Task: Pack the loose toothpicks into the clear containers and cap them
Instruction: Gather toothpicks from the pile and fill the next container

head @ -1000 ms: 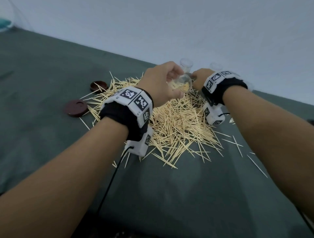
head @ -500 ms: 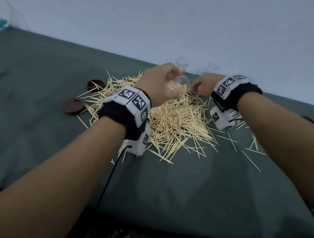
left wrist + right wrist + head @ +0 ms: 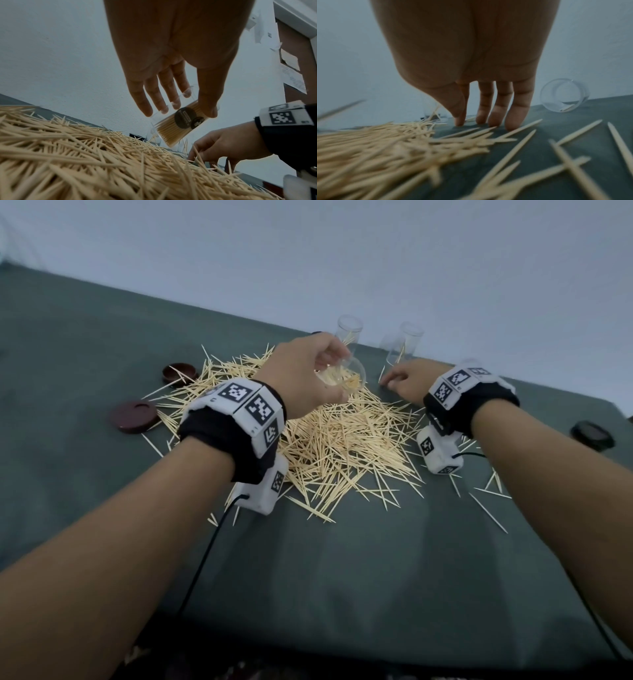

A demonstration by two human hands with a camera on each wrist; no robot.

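Two hands work over the toothpick pile [image 3: 342, 446]. The left hand [image 3: 301, 378] grips a clear container [image 3: 176, 125] between fingers and thumb, tilted, its long axis slanting, packed toothpicks lying along it; its dark round label carries writing too blurred to read. The right hand [image 3: 411, 380], which half a second ago was beside the container, now sits farther right, its straight fingertips [image 3: 510, 125] pressing the green cloth [image 3: 342, 577] among loose toothpicks, holding nothing. Two empty containers [image 3: 349, 337] stand behind; brown caps [image 3: 133, 416] lie left.
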